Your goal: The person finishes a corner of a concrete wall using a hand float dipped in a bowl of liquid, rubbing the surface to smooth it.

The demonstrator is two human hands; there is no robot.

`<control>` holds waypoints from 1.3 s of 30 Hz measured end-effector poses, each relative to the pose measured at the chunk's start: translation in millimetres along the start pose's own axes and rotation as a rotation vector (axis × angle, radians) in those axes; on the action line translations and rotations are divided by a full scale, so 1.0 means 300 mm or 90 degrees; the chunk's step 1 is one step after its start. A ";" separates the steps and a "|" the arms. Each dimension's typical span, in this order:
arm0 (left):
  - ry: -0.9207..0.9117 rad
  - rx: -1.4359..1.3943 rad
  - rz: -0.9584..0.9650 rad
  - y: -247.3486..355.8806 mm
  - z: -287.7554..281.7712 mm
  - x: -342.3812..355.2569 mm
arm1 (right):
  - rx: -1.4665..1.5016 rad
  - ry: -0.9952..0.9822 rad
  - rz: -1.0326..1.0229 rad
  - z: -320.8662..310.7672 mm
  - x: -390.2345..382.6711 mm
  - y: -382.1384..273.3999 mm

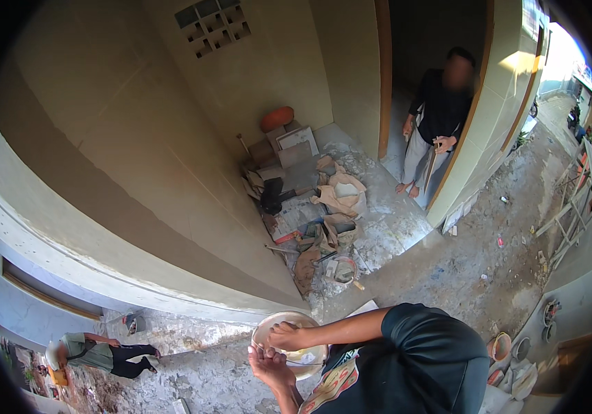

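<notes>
Near the lower middle, a round whitish bucket [282, 319] sits below my two hands, with a thin dark line, perhaps its wire handle, across its lower part. My right hand [287, 337] is above the bucket, its fingers curled closed; the bare forearm comes in from a dark sleeve on the right. Just below and left of it, my left hand [270, 367] is bent in a pinch beside the bucket's rim. Fingertips of both hands are close together. Whatever is between them is too small to make out. The bucket's contents are mostly hidden.
Ahead lie an opened sack [344, 196], tools and a small bucket [341, 270] against the wall. One person [439, 114] stands in the doorway holding a long thin thing; another person [95, 352] is at lower left. Wooden trestles [573, 200] and several pots line the right.
</notes>
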State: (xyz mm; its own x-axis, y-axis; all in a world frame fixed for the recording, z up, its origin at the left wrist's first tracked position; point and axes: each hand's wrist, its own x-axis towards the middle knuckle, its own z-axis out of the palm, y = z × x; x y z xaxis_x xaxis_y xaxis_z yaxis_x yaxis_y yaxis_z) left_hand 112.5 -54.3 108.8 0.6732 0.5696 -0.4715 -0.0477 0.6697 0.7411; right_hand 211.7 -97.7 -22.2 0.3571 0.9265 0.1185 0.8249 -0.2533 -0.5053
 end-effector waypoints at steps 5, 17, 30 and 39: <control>0.006 0.049 0.000 0.019 0.024 -0.032 | -0.120 -0.046 0.031 0.058 -0.001 0.013; -0.051 0.071 -0.018 -0.006 0.023 -0.026 | 0.017 -0.077 0.170 0.162 -0.095 0.080; -0.091 0.084 -0.072 -0.026 0.002 -0.016 | -0.017 -0.124 0.158 0.150 -0.118 0.085; -0.093 0.064 -0.034 -0.042 0.021 -0.001 | 0.150 -0.228 0.186 -0.283 -0.076 -0.099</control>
State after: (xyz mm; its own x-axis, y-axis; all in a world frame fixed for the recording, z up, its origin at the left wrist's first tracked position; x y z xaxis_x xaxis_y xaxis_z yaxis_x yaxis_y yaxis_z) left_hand 117.6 -65.8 102.7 0.7727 0.4545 -0.4431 0.0603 0.6422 0.7641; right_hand 216.1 -135.0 62.6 0.3518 0.8740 -0.3351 0.5777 -0.4844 -0.6570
